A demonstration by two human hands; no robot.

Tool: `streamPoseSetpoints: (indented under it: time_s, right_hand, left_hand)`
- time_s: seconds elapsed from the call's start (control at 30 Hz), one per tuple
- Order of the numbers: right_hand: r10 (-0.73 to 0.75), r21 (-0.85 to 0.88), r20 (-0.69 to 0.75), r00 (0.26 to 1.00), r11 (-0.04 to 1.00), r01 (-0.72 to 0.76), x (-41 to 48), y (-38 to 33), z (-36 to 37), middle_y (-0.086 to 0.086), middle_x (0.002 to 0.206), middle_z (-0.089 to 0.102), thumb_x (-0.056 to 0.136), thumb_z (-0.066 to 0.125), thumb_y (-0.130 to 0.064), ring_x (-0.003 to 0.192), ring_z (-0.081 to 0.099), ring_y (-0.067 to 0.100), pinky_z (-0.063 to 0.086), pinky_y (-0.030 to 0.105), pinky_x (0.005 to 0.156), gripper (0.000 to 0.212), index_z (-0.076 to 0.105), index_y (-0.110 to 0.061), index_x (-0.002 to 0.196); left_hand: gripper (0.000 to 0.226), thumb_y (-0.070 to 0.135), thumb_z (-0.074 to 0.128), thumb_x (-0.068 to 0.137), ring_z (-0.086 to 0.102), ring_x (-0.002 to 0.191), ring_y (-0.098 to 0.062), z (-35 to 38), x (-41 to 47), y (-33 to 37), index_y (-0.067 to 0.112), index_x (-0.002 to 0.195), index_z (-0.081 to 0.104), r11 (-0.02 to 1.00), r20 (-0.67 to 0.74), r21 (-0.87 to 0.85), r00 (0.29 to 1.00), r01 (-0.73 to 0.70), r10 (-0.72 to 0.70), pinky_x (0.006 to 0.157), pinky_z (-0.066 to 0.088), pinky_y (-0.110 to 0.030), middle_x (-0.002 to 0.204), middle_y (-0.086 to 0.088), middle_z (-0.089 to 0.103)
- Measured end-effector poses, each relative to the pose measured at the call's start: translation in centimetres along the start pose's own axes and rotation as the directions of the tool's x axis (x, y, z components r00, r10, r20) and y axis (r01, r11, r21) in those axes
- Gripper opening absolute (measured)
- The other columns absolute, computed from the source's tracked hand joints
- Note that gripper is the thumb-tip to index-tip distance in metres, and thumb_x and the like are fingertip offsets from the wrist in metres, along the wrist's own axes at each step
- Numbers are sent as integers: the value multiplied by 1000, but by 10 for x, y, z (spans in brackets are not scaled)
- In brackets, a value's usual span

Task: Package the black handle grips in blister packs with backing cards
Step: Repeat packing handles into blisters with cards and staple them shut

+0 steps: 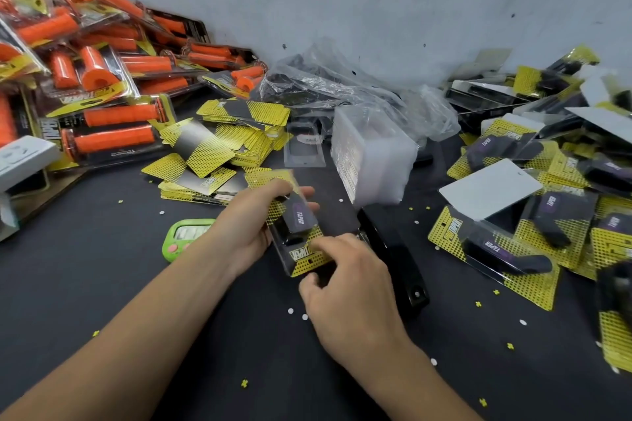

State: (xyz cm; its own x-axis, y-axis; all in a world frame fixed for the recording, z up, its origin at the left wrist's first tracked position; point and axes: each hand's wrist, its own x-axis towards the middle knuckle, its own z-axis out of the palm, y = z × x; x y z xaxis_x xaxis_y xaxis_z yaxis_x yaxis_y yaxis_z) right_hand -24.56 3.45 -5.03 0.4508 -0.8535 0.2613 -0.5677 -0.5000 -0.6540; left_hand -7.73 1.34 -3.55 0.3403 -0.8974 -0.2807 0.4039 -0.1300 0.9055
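A clear plastic blister pack with a yellow-and-black dotted backing card [304, 251] is held just above the dark worktop [171, 335] at the centre of the scene. It runs from near to far, and a black rubber handle with a purple label [298, 217] lies inside it. The left hand [253, 219] takes the pack from its left side; its grip is wrapped round the far half, thumb on top and fingertips [309, 192] showing past the right edge. The right hand [349, 287] is at the near end, its grip pinching the printed end of the card between curled fingers and thumb.

Just right of the pack lies a long black stapler [393, 249]. A small green digital timer [186, 236] sits on the worktop left of the left hand. Farther off stand a stack of clear empty blister shells [372, 154] and a loose heap of yellow-and-black backing cards [222, 143]. A crumpled clear plastic bag of dark parts [328, 79] lies against the far wall. Packed orange handles [102, 85] are piled at the far left, and packed black handles [513, 243] are heaped on the right.
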Motion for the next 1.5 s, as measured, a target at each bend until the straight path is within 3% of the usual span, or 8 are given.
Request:
streamPoseSetpoints:
  time_s: [0.17,0.3,0.7,0.8,0.93,1.0,1.17,1.5]
  right_hand:
    - [240,257,-55,969,941,-218,2,-9,3,-20,99,57,89,65,-42,91,60,5,42,21,79,36,50,-40,122]
    - [269,234,36,962,934,-270,2,-7,2,-15,79,69,90,67,-42,73,66,3,53,26,66,17,59,-34,103]
    - [312,426,84,947,848,-317,2,-7,4,2,65,71,94,67,-15,50,67,11,56,26,52,21,60,-25,111]
    - [166,197,-168,972,972,-132,-3,-14,-6,-11,61,65,91,71,-32,65,63,0,44,5,65,68,36,-39,149]
    - [-9,-62,-538,843,998,-29,9,-6,-38,-13,58,57,92,63,-32,58,56,10,38,28,60,39,55,-27,130]
    - [85,-200,-451,889,960,-193,19,11,-48,-4,77,64,99,57,-31,75,54,25,33,33,67,10,61,-23,102]
    - [319,-140,12,948,939,-314,27,30,-52,-3,73,57,106,22,-56,75,52,25,39,39,73,58,46,-19,67]
    - [193,-353,163,968,927,-126,9,13,-38,-7,105,60,78,43,-89,99,59,27,41,40,76,68,46,-30,112]
  left_hand:
    - [42,10,56,89,71,115,-32,-7,0,5,11,130,66,980,256,-193,967,45,7,83,63,-46,127,-17,71]
    - [32,10,60,85,70,117,-29,-8,-3,6,7,110,80,977,370,-202,929,74,6,86,61,-43,128,-18,71]
    - [21,18,56,102,75,99,-29,-1,4,-6,3,110,68,994,183,-89,982,61,-44,82,64,-41,115,-23,74]
    - [23,16,60,101,75,102,-32,-1,6,-3,2,119,62,994,59,-98,998,39,-33,72,64,-42,118,-22,73]
    - [12,11,65,99,75,98,-37,0,7,-7,4,109,66,1000,-32,30,999,-4,4,82,63,-53,115,-23,74]
    - [6,9,64,99,75,98,-38,2,8,-9,6,102,68,999,-30,32,999,-10,11,86,61,-56,111,-22,75]
    - [6,10,66,99,75,99,-41,-1,10,-14,7,104,67,998,-67,54,997,-42,46,88,58,-64,108,-21,76]
    - [91,13,70,97,76,96,-26,9,16,-16,9,163,7,980,-186,-156,978,-122,92,80,63,-52,149,-18,51]
